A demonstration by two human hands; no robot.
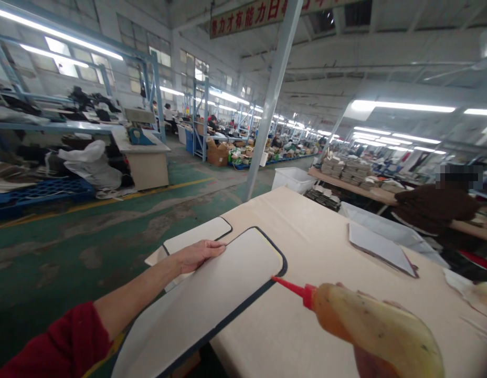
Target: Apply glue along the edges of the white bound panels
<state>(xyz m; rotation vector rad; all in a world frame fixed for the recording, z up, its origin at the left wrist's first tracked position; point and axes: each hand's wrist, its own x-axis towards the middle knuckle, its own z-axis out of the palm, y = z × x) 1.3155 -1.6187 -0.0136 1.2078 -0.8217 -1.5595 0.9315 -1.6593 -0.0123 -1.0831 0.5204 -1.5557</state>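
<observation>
A long white panel [212,294] with rounded corners and a dark edge strip lies tilted before me, its near end reaching past the table edge. My left hand [200,255] grips its left edge, fingers closed on it. My right hand [371,362], mostly hidden, is wrapped round a squeeze bottle [369,320] of yellowish, see-through plastic. The bottle's red nozzle [290,286] points left, its tip at the dark strip near the panel's right corner. A thin yellowish line runs inside the strip at that corner. Behind my left hand lies a second white panel [198,234] with a dark edge.
The table [302,231] has a beige cover. A white board [379,249] lies at its right side. White bins [293,180] stand beyond it, and a grey post [271,105] rises behind. A person in brown [436,207] is at the right.
</observation>
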